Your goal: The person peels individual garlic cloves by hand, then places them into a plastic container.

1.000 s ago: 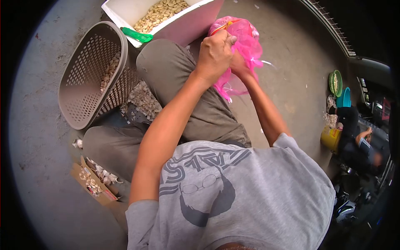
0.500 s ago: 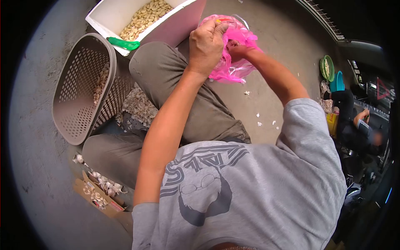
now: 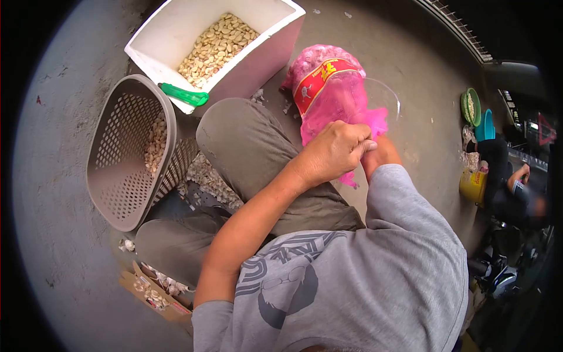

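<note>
A pink mesh bag [image 3: 331, 114] with a red and yellow label stands on the floor, its lower part full of pale bulbs that look like garlic. My left hand [image 3: 343, 146] is closed on the bag's gathered mouth, next to my right wrist. My right forearm goes into the bag, and my right hand [image 3: 350, 104] shows only dimly through the mesh. Its fingers are hidden, so what it holds cannot be made out.
A white foam box [image 3: 281, 26] holds peeled garlic cloves [image 3: 220, 50]; a green-handled cutter [image 3: 185, 94] lies on its rim. The tilted grey-brown basket [image 3: 108, 152] contains unpeeled cloves. Garlic bulbs fill a cardboard box [image 3: 155, 299]. Another person [image 3: 516, 176] sits at right near a green basket [image 3: 471, 107].
My right arm has gone deeper into the pink bag. My left hand has moved down toward me, with the bag's mouth drawn up around my right wrist. The bag's label now shows.
</note>
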`<action>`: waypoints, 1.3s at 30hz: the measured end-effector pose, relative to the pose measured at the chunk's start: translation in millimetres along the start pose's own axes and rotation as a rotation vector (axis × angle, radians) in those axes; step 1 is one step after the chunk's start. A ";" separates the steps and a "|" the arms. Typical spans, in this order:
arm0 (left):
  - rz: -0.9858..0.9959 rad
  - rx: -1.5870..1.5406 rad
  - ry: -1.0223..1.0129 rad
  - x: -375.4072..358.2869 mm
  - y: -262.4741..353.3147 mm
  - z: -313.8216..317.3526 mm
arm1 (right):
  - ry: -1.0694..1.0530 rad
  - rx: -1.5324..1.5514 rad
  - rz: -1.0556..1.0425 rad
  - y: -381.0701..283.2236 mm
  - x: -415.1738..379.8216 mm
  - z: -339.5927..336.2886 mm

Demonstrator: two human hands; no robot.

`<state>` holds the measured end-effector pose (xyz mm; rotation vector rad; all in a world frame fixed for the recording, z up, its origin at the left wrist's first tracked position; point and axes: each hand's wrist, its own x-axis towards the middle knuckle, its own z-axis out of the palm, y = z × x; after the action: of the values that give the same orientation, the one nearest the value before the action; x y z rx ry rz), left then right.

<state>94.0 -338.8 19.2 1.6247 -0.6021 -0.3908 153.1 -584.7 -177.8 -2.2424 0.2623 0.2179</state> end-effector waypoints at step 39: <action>-0.042 -0.031 0.294 14.5 -6.4 -15.2 | 0.190 0.253 0.242 26.3 125.4 22.4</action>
<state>115.4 -334.7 16.4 1.6283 -0.3383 -0.1852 265.5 -597.9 -242.0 -1.9787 0.6300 0.0930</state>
